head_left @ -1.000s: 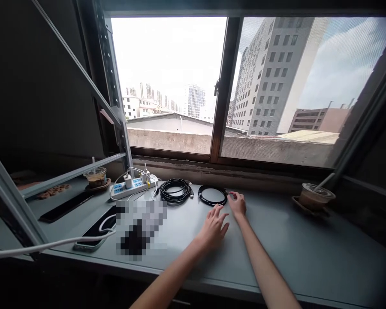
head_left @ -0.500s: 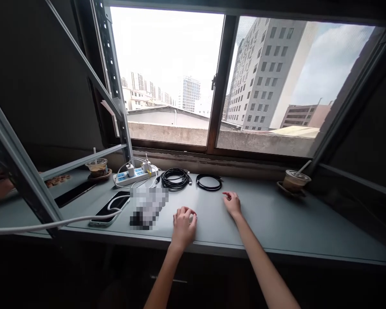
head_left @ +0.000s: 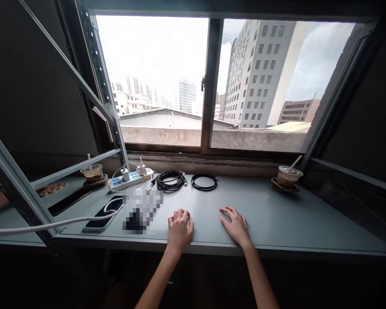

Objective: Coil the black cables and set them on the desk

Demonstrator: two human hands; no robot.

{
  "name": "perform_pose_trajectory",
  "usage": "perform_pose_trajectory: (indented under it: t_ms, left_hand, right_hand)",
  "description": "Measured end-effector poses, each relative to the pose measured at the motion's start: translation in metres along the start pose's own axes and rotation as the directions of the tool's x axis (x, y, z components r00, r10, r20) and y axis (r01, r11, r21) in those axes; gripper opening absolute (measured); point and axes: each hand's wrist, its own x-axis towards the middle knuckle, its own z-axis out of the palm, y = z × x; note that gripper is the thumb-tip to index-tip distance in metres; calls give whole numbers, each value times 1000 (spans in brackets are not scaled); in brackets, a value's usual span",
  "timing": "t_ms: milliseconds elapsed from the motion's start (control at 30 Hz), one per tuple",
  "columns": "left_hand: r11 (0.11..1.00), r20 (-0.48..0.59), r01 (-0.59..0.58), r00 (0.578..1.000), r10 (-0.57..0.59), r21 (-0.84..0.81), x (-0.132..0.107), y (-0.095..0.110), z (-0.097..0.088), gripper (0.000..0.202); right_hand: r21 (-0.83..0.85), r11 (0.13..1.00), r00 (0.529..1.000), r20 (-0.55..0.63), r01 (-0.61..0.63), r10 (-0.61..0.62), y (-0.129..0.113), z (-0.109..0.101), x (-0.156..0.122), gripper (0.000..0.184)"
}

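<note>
My left hand [head_left: 180,229] rests near the front edge of the grey table [head_left: 209,234], palm down, its fingers loosely bent and a little apart with nothing visible in them. To its right, my right hand [head_left: 236,224] lies on the tabletop with fingers stretched out and holds nothing. Beyond both hands are two black cables: a thick coil [head_left: 171,180] with its plug ends showing, and a thinner loop [head_left: 205,183] to the right of it. Neither hand touches a cable. A pixelated patch hides something left of my left hand.
A phone [head_left: 99,218] with a white cable over it lies at left, near a metal post [head_left: 19,189]. Behind stands a power strip [head_left: 128,182] with chargers. Lidded drink cups stand on saucers at right [head_left: 288,176] and far left [head_left: 92,174]. A window runs along the back.
My right hand has drawn back towards the front edge, away from the thin cable loop, and its fingers have spread flat. My left hand stays nearly in place. The view has shifted slightly.
</note>
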Motion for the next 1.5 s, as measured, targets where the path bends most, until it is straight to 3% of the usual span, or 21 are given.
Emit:
perform_pose_trajectory:
  t_ms: [133,233,400,500,800,1267,1500]
  left_hand:
    - [998,-6,39,999,-39,39,-1,0,-1,19]
    - [995,23,38,999,-41,95,4,2,5,23]
    - [990,24,74,997,-78,121,21,9,17,26]
    - [989,29,106,994,-110,101,27,13,17,23]
    - [990,76,132,988,-136,55,30,13,7,23]
    - [991,5,92,996,-93,93,28,13,12,22]
    - [971,-92,220,973,-212,89,26,9,11,24]
  right_hand:
    - [-46,998,997,62,47,-44,16,-9,-20,35]
    - [-124,987,987,134,100,-83,33,-4,-24,41]
    - [-270,948,983,-27,167,-180,40,10,-31,42]
    - [-319,929,979,-17,185,-201,33,8,-36,43]
    - [-264,929,961,-17,261,-275,29,2,-41,47]
    - [-255,934,962,-39,252,-270,29,5,-39,51]
    - [-247,927,959,30,281,-283,36,1,-37,49]
